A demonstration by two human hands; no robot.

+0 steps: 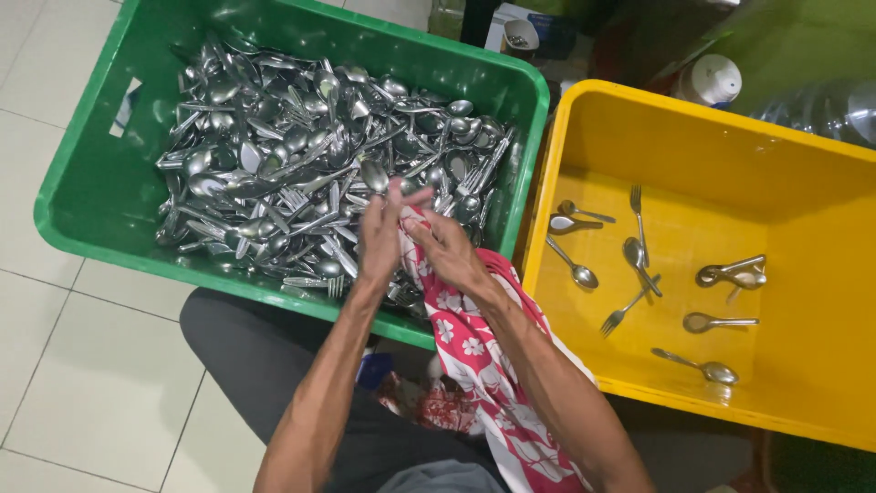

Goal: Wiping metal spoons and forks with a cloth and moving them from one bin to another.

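Left hand point(381, 239) pinches a spoon point(374, 175); right hand point(444, 245) presses the pink floral cloth point(474, 351) around it; best to rub bowl and handle fully above the green crate point(87, 196).

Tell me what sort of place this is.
Likely a restaurant or catering wash-up area: a green crate heaped with cutlery, a yellow crate holding a few pieces, and a tiled floor.

Green crate point(82, 196) packed with cutlery heap point(310, 155); yellow crate point(821, 210) mostly bare floor, few spoons point(630, 265) scattered.
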